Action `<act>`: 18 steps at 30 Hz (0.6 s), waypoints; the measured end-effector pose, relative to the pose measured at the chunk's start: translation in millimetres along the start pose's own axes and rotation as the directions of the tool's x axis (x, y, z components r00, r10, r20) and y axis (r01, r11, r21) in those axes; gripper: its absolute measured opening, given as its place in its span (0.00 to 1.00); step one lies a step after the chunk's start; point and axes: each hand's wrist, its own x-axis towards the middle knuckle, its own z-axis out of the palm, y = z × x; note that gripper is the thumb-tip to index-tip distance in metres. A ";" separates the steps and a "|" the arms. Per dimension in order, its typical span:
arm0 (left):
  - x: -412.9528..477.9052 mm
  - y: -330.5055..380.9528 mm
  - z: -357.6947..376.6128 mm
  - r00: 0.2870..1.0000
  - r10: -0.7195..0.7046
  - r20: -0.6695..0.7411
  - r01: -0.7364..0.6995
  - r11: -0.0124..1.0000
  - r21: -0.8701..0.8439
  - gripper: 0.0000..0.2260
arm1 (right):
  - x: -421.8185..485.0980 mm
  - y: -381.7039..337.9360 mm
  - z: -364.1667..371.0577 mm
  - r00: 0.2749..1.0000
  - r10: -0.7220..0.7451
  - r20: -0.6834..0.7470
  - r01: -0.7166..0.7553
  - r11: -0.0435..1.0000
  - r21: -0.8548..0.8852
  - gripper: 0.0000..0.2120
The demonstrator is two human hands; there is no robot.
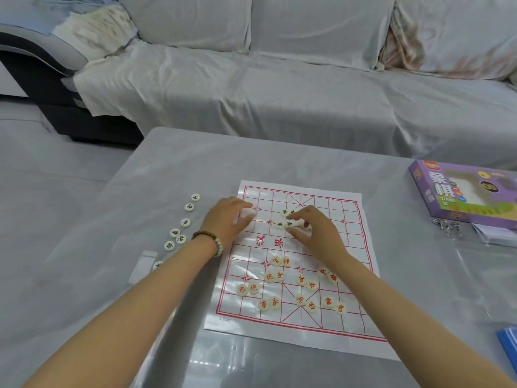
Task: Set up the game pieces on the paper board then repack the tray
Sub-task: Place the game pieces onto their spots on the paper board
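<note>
A white paper board (321, 329) with a red grid lies on the grey table. Several cream discs with red characters (275, 275) are scattered over its near half. A few discs with black characters (285, 218) sit on the far half. My right hand (316, 233) is over them, its fingertips pinching a black-character disc (288, 224). My left hand (229, 218), with a bead bracelet on the wrist, rests at the board's left edge with fingers spread, touching pale pieces there. Several more black-character discs (179, 233) lie on the table to the left of the board.
A purple game box (436, 191) lies at the table's right edge, with clear plastic and papers (492, 233) beside it. A small clear strip (144, 266) lies left of the board. A blue item (509, 345) sits at the right edge. A covered sofa (279, 93) stands behind the table.
</note>
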 end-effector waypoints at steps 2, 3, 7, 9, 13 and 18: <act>-12.3 -29.4 -14.9 0.999 -0.040 0.008 0.039 0.993 0.107 0.21 | 0.3 -20.3 13.6 0.999 -0.037 0.025 0.036 0.998 0.046 0.12; -17.0 -44.2 -20.8 0.996 -0.077 0.039 0.069 0.982 0.178 0.22 | 0.3 -30.2 21.3 0.997 -0.058 0.043 0.056 0.996 0.065 0.12; -19.1 -81.6 -35.6 0.959 -0.233 0.163 0.163 0.920 0.356 0.24 | -0.2 -66.8 52.1 0.985 -0.138 0.099 0.129 0.987 0.096 0.14; -11.4 -85.6 -39.9 0.942 -0.260 0.213 0.170 0.915 0.366 0.24 | -1.0 -79.0 64.7 0.983 -0.146 0.113 0.134 0.985 0.107 0.15; 4.2 -83.5 -40.0 0.933 -0.193 0.304 0.074 0.929 0.363 0.23 | -2.1 -89.5 82.2 0.975 -0.173 0.141 0.163 0.984 0.077 0.16; -8.1 -97.8 -46.2 0.926 -0.149 0.346 0.039 0.951 0.307 0.23 | -2.3 -95.3 92.3 0.970 -0.181 0.162 0.181 0.983 0.017 0.15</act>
